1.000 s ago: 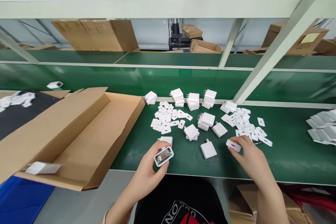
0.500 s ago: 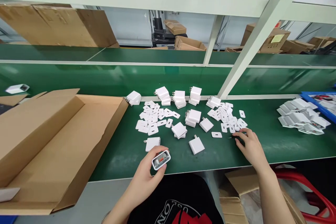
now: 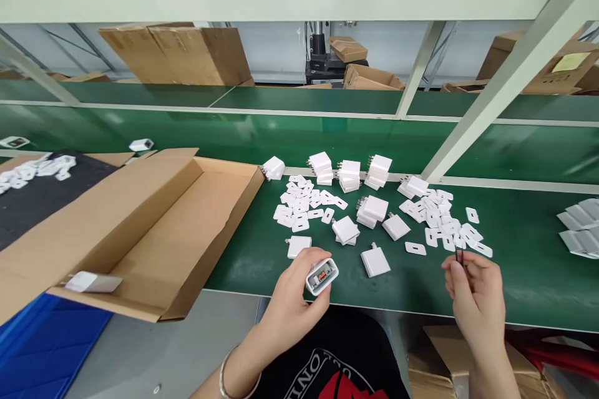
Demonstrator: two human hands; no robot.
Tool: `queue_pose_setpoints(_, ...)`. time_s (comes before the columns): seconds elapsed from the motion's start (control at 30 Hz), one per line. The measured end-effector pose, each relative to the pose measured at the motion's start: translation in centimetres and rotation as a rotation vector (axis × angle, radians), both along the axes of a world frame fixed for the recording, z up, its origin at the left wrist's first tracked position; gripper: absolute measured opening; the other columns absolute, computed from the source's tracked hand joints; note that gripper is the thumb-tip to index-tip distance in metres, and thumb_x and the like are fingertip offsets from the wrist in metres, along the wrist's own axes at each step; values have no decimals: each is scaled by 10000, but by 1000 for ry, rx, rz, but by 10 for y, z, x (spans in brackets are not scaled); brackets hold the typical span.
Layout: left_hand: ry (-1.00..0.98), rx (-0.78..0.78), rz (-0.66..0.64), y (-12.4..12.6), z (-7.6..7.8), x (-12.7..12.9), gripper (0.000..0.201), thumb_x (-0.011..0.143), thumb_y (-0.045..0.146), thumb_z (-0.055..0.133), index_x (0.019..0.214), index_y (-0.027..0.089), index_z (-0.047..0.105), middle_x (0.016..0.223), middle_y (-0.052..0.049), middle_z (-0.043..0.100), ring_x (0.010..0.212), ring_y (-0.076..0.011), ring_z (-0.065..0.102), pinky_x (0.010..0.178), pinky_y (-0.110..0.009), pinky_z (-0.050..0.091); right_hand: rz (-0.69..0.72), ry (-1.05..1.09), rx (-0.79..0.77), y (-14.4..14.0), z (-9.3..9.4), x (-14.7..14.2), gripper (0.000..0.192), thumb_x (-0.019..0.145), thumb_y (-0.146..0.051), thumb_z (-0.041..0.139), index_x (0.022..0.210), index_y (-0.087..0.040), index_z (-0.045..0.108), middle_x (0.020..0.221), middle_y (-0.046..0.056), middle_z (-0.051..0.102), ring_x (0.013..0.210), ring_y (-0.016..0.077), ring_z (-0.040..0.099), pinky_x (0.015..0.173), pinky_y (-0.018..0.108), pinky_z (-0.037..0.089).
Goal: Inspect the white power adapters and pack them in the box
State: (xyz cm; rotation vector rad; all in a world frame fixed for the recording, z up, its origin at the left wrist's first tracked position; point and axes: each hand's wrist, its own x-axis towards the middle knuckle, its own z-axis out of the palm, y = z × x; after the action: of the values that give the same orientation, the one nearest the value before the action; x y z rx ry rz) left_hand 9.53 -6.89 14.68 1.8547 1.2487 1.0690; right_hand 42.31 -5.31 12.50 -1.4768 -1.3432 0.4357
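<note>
My left hand [image 3: 294, 296] is closed round a white charger housing [image 3: 322, 277], its open end turned up so an orange part and metal show inside. In my right hand [image 3: 477, 293] is a pair of dark tweezers [image 3: 459, 256], pinched in the fingers. The tweezer tips point at the right-hand pile of white slotted cover plates [image 3: 440, 215]; whether they grip a plate I cannot tell. Between the hands lies a white charger [image 3: 375, 260], and further ones [image 3: 372, 209] are grouped behind it. A second pile of cover plates [image 3: 299, 202] sits to the left.
An open cardboard box [image 3: 154, 249] stands at the left, with a white housing [image 3: 93, 282] on its near edge. More housings [image 3: 583, 224] are stacked at the far right. A slanted white post [image 3: 505, 75] rises from the bench's back rail.
The view has swung left. My right hand has turned and taken up the tweezers, whose prongs now point away from me at the plates. My left hand still holds the housing.
</note>
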Motion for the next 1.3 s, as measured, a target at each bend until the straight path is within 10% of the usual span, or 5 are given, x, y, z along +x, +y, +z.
queue_pose_setpoints(0.23, -30, 16, 10, -5, 4, 1, 398, 939, 87, 538, 1288, 278, 555, 1146, -53, 658, 924, -184, 666, 797, -298, 553, 113, 336, 295, -14, 26, -62, 124, 1086, -273, 534, 1104, -258, 655, 1047, 66, 798, 616, 180, 708, 602, 366, 567)
queue_pose_setpoints(0.43, -32, 35, 9, -9, 7, 3, 418, 930, 78, 539, 1297, 278, 555, 1137, -55, 656, 912, -184, 661, 789, -297, 552, 312, 679, 179, -18, 35, -94, 138, 1063, -321, 610, 1151, -264, 699, 1020, 83, 837, 656, 204, 731, 622, 368, 598)
queue_pose_setpoints(0.6, -6, 70, 2, -10, 10, 4, 418, 929, 86, 552, 1304, 271, 557, 1158, -71, 666, 989, -210, 686, 836, -320, 570, 435, 616, 157, -21, 33, -122, 295, 1119, -381, 524, 1013, -225, 750, 648, 7, 653, 580, 159, 612, 557, 279, 519)
queue_pose_setpoints(0.83, 78, 178, 16, -10, 13, 4, 420, 904, 62, 544, 1274, 260, 551, 1133, -68, 683, 1018, -210, 708, 856, -315, 590, 599, 569, 203, -29, 27, -150, 251, 1128, -273, 449, 1164, -286, 697, 780, -14, 577, 728, 165, 591, 934, 480, 635)
queue_pose_setpoints(1.3, 290, 273, 150, -12, 13, 8, 380, 890, 107, 548, 1243, 248, 546, 1103, -70, 730, 882, -206, 750, 723, -298, 599, 665, 94, 355, -29, 20, -147, 420, 982, -41, 532, 1313, -286, 618, 961, 46, 708, 890, 235, 665, 819, 486, 655)
